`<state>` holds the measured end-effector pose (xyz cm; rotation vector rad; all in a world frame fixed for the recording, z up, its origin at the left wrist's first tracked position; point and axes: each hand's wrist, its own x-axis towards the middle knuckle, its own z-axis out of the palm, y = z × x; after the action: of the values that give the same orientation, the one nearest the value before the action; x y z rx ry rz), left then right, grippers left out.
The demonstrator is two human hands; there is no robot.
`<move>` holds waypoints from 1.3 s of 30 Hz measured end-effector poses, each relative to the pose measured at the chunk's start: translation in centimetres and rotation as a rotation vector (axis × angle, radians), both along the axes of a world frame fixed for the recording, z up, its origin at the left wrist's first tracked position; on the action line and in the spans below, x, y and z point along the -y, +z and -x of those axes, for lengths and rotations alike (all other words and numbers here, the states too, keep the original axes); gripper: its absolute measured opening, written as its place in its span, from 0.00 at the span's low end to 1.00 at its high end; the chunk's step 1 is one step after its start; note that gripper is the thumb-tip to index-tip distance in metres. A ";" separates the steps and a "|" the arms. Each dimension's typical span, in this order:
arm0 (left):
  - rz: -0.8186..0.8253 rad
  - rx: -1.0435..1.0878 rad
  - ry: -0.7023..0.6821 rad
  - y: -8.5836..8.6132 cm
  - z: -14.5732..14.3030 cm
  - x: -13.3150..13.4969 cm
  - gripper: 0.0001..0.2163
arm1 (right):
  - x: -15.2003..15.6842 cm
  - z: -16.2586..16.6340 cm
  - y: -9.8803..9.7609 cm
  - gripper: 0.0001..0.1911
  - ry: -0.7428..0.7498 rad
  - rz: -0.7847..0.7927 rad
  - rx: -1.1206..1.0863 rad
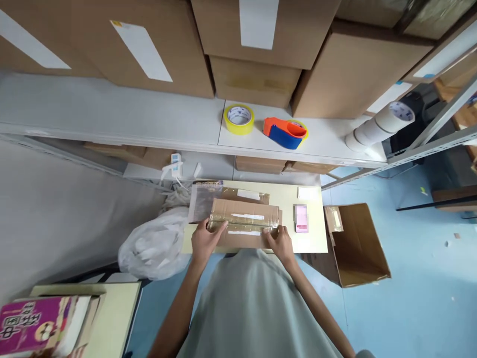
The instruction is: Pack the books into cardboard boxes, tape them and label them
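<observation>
A brown cardboard box [244, 209], with clear tape and white label strips on it, lies on the pale yellow table [313, 241] in front of me. My left hand [205, 239] grips its left end, the thumb on top near the taped seam. At the right end my right hand [280, 242] holds it the same way, with thumb and fingers closed on the edge. Behind the box lies another flat cardboard piece [264, 198] with a white label. A printed sheet or book in a grey cover [203, 199] sits to the left. Some fingertips are hidden under the box.
A pink-screened phone [301, 219] lies on the table's right. Yellow tape [239, 119] and an orange-blue tape dispenser [285, 132] stand on the shelf [149, 112] ahead, below large cartons. An open carton [357, 248] stands right; a white plastic bag [156, 243] hangs left.
</observation>
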<state>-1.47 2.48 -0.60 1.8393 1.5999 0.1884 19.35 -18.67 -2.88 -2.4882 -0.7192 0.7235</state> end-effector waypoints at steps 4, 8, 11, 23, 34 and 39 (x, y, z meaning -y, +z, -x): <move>-0.056 -0.116 -0.045 -0.3 -0.7 -0.3 0.24 | -0.6 0.4 -1.8 0.32 -0.145 -0.081 -0.002; -0.076 -0.070 -0.095 -1.3 0.2 -1.8 0.18 | -0.3 -1.4 -2.4 0.33 -0.160 -0.249 -0.110; -0.070 -0.042 -0.131 -1.5 0.7 -2.6 0.20 | 0.1 -2.1 -2.0 0.38 -0.092 -0.295 -0.086; -0.014 0.419 -0.243 2.3 2.4 -1.5 0.23 | 4.7 -6.1 5.8 0.24 -0.001 -0.486 -0.167; 0.361 0.274 -0.125 -9.0 2.7 1.8 0.13 | 7.7 -5.7 -6.2 0.13 -0.032 -0.289 -0.259; 0.361 0.317 -0.113 -10.5 2.3 1.5 0.17 | 8.3 -7.7 -7.2 0.17 -0.074 -0.245 -0.256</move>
<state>-3.77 1.02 -11.08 1.5284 1.2175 0.1235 27.04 -26.98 -10.06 -2.1415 -0.5804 0.8517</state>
